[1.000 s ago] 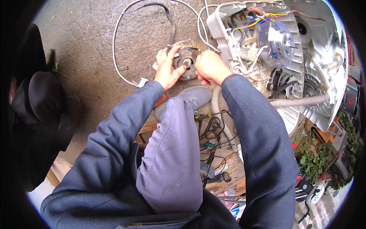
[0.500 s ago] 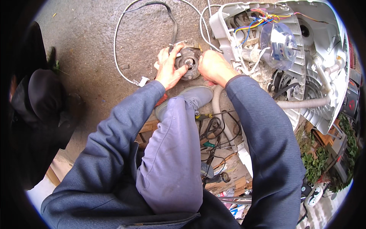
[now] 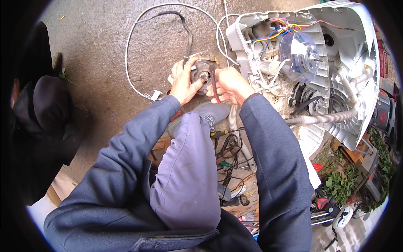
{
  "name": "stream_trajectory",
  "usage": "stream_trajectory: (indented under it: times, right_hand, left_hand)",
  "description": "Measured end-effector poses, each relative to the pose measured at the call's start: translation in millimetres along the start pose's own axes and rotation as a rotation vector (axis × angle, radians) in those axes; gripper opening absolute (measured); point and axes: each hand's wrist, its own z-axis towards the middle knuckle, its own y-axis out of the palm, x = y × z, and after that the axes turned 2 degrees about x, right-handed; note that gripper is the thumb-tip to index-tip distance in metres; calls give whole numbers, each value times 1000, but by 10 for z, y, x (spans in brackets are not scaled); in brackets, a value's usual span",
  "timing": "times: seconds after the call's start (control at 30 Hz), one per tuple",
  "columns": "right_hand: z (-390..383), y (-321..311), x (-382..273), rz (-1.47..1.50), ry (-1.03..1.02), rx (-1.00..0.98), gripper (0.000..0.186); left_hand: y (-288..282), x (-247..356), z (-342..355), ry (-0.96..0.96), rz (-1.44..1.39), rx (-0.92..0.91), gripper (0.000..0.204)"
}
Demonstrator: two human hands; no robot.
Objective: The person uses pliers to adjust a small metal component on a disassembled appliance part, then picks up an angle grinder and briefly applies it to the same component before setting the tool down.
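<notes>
A round, grimy metal motor [image 3: 202, 68] with a central opening sits on the ground beyond my shoe. My left hand [image 3: 183, 83] grips its left side, thumb on the front near the opening and fingers round the edge. At its right side, my right hand [image 3: 231, 85] is closed round a slim tool with a dark red handle [image 3: 215, 89], perhaps pliers. The tool's upper end is against or very near the motor's rim; I cannot tell which. A dark cable [image 3: 188, 35] runs up from the motor.
An opened white washing machine shell [image 3: 239, 40] lies at the right, with coloured wires [image 3: 285, 27], a clear-covered part [image 3: 299, 58] and a grey corrugated hose [image 3: 323, 117]. A white cord [image 3: 127, 54] loops over the ground. My shoe [image 3: 214, 114] and a yellow-handled screwdriver [image 3: 219, 134] are close by.
My right hand has turned and opened out somewhat, so the dark red tool handle now shows along the motor's right side. My left hand keeps its grip. The whole view has shifted slightly.
</notes>
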Motion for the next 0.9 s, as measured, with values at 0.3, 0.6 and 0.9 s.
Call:
stream_trajectory:
  times: [0.3, 0.6, 0.9]
  right_hand:
    - [27, -15, -113, 0, 67, -60, 38]
    - [-33, 104, -166, -593, -33, 157, 46]
    - [38, 13, -109, -929, -283, 196, 47]
  left_hand:
    - [14, -5, -9, 6, -20, 27, 79]
    - [11, -54, 35, 57, -53, -2, 80]
    - [7, -27, 21, 32, 2, 14, 77]
